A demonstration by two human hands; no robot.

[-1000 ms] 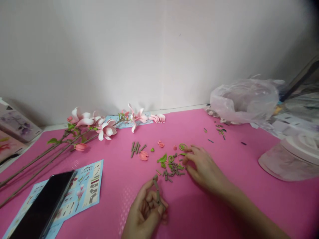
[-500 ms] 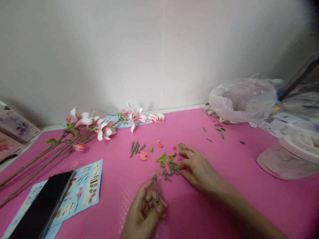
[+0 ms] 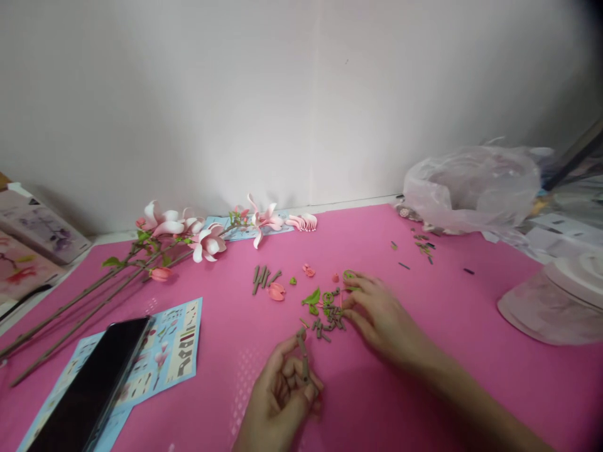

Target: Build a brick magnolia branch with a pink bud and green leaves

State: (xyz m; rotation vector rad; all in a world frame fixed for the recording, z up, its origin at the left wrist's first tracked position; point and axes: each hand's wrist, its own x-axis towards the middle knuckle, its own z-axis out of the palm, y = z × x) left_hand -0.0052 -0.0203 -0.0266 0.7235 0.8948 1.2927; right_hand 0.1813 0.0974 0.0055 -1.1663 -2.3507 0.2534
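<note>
My left hand (image 3: 287, 392) is closed around a brown branch piece (image 3: 304, 358), made of jointed sections and held upright near the front of the pink mat. My right hand (image 3: 374, 307) reaches in from the right, fingers parted, at the right edge of a pile of small brown pieces (image 3: 325, 329). Its upper fingertips lie beside a green ring-shaped piece (image 3: 348, 274). Any small part under those fingers is hidden. Green leaf pieces (image 3: 311, 298) lie among the pile. Behind it are a pink bud piece (image 3: 276, 291) and several brown sticks (image 3: 264, 277).
Assembled magnolia stems (image 3: 89, 295) lie at the left, with white-pink petals (image 3: 303, 221) lined up near the wall. A black phone (image 3: 94, 383) rests on an instruction sheet (image 3: 181, 342). At right are a plastic bag (image 3: 471, 188), scattered small parts (image 3: 424, 246) and a lidded tub (image 3: 546, 301).
The whole view has shifted slightly, so things appear further right. My right hand's fingers have moved a little at the pile's edge. My left hand keeps its hold on the branch piece.
</note>
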